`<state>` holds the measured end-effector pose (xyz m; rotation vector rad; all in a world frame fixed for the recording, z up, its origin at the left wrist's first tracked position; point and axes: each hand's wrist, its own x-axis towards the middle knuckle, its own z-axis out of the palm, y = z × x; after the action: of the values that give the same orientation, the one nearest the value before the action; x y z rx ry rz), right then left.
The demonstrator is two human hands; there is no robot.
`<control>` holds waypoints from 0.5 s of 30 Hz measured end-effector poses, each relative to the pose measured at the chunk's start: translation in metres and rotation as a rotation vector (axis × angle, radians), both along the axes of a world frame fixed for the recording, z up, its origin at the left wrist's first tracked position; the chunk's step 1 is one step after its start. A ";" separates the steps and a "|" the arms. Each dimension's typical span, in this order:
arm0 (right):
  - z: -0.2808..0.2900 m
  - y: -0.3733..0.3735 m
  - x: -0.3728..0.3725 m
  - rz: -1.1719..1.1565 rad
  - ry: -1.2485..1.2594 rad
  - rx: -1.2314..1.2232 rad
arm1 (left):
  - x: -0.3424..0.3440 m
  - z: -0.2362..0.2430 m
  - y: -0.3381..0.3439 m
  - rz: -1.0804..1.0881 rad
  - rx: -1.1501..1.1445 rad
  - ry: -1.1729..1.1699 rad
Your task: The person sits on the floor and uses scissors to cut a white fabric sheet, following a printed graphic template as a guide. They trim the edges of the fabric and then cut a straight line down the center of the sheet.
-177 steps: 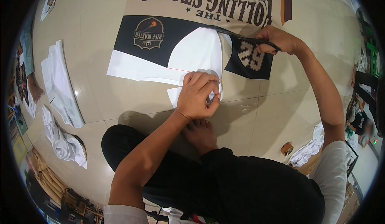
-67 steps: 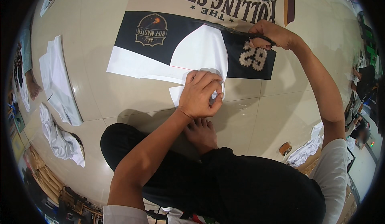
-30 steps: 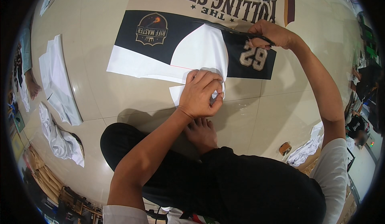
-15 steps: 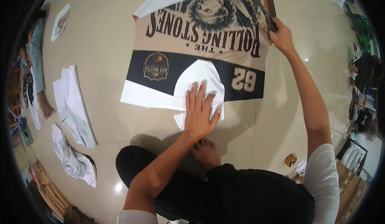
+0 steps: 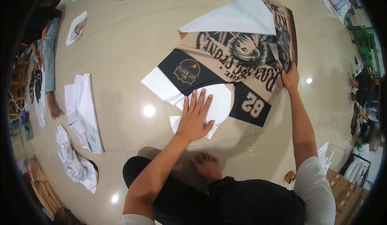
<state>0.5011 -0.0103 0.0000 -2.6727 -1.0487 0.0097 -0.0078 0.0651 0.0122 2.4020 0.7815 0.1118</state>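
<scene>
Resting fingers-wide on the white panel [image 5: 221, 102]: one left hand [image 5: 196, 118]. Right hand [image 5: 291, 78]: curled at the right edge of the printed fabric [image 5: 258, 55]; exactly what it grips, I cannot tell. Fabric: beyond the panel, on the floor [image 5: 125, 55], rucked. Risk, I'd judge: a rightward tug skewing both, the floor being glossy tile. Leftward: white cloth pieces [image 5: 84, 112]. Right: tape roll [image 5: 290, 177], cardboard boxes [image 5: 342, 189]. Edges: other people [image 5: 50, 59].

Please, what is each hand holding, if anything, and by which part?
The right hand seems to hold the printed fabric by its right edge; anything else there is unclear. The left hand holds nothing: it lies flat on the white piece.
</scene>
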 end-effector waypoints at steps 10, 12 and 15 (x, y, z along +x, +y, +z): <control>0.027 -0.225 -0.241 -0.290 0.188 -0.090 | -0.056 0.025 0.102 -0.342 0.003 0.280; 0.043 -0.235 -0.283 -0.285 0.323 -0.130 | -0.073 0.034 0.115 -0.261 0.019 0.350; 0.067 -0.235 -0.314 -0.246 0.391 -0.167 | -0.086 0.042 0.105 -0.080 0.111 0.349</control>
<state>0.1874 -0.2453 0.0670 -2.7661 -0.6192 0.5685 -0.0943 0.1702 0.0539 2.5911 0.8500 -0.3122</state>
